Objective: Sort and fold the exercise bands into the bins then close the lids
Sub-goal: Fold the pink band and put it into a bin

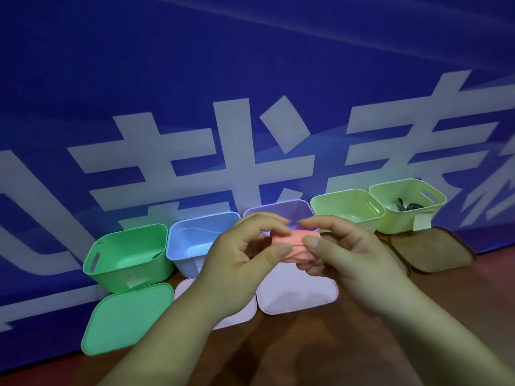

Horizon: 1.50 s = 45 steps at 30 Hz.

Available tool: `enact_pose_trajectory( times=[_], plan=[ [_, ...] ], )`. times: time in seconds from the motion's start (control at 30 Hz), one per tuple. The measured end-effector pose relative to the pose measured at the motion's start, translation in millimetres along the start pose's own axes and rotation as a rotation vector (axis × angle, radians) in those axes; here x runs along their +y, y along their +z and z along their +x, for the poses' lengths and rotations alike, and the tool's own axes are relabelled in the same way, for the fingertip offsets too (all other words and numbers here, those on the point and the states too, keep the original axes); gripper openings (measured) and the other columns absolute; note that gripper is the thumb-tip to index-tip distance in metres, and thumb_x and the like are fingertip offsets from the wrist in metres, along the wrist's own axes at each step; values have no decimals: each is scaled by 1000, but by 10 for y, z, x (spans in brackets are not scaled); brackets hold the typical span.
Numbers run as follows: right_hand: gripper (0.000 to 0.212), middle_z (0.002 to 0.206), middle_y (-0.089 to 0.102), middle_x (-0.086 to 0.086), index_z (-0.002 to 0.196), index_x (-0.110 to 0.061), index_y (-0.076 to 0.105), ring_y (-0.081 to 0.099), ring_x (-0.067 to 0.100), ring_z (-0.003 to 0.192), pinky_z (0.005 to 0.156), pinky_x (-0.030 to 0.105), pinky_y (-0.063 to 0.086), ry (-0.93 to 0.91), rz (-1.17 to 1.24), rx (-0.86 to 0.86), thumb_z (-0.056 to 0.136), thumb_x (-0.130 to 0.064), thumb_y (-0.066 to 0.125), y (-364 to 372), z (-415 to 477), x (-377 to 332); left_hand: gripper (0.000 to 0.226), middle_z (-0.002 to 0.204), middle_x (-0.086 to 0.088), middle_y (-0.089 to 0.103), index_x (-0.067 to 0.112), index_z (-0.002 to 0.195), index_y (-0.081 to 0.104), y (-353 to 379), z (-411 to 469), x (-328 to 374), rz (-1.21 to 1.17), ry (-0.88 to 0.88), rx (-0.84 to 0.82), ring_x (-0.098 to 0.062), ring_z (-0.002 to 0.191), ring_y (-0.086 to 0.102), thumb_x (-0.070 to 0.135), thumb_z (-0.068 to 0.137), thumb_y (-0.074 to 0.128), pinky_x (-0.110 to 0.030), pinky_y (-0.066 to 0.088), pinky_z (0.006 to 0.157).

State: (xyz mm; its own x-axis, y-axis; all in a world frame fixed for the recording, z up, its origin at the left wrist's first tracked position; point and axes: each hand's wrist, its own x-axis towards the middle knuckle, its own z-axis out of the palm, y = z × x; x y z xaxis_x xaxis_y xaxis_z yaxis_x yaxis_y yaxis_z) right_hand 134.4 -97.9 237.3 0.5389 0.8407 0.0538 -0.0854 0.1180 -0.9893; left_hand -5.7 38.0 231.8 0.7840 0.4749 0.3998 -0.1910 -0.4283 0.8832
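Your left hand [234, 263] and right hand [348, 254] pinch the folded pink band [292, 246] between them, in front of the lilac bin [278, 207]. Behind stands a blue banner [195, 79] with white characters, then the brown wooden table [446, 291], smooth square plastic bins [128, 263] and flat lids [125, 319].

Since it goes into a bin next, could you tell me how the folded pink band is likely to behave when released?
The pink band looks soft and floppy: it wrinkles where the left hand and right hand pinch it. It may unfold once released, since both hands hold the fold together. It seems light: pinches alone carry it.
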Motion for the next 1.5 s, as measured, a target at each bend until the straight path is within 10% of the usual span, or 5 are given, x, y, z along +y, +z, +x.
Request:
enact_pose_trajectory(
  times=[0.47, 0.73, 1.17, 1.5],
  plan=[
    [16, 83, 76, 8, 102, -17, 75, 74, 22, 72, 63, 30, 58, 162, 4, 144, 93, -15, 62, -741, 238, 248, 39, 108, 8, 70, 46, 100, 72, 651, 394, -332, -11, -194, -30, -24, 101, 69, 13, 78, 77, -47, 57, 92],
    [18, 89, 73, 11, 99, -22, 79, 57, 27, 72, 66, 48, 49, 125, -72, 131, 90, -15, 66, -1789, 615, 259, 29, 101, 18, 70, 45, 106, 70, 1381, 1157, -476, 234, -212, -67, -11, 94, 65, 27, 84, 78, -17, 53, 83],
    [22, 101, 66, -19, 101, -39, 71, 60, -2, 95, 81, 15, 48, 16, -895, 86, 83, -28, 76, -3850, 1957, 938, 22, 107, 15, 62, 38, 114, 67, 2345, 2906, -1804, 716, -243, -373, -4, 99, 55, 42, 92, 66, -21, 48, 83],
    [50, 152, 42, 1, 136, -35, 53, 49, 27, 130, 103, 36, 43, 209, -1255, -231, 87, -40, 63, -4315, 2703, 1551, 36, 108, 9, 57, 42, 123, 62, 3024, 3554, -3324, 840, -345, -786, -14, 101, 57, 31, 89, 67, -25, 45, 84]
  ],
)
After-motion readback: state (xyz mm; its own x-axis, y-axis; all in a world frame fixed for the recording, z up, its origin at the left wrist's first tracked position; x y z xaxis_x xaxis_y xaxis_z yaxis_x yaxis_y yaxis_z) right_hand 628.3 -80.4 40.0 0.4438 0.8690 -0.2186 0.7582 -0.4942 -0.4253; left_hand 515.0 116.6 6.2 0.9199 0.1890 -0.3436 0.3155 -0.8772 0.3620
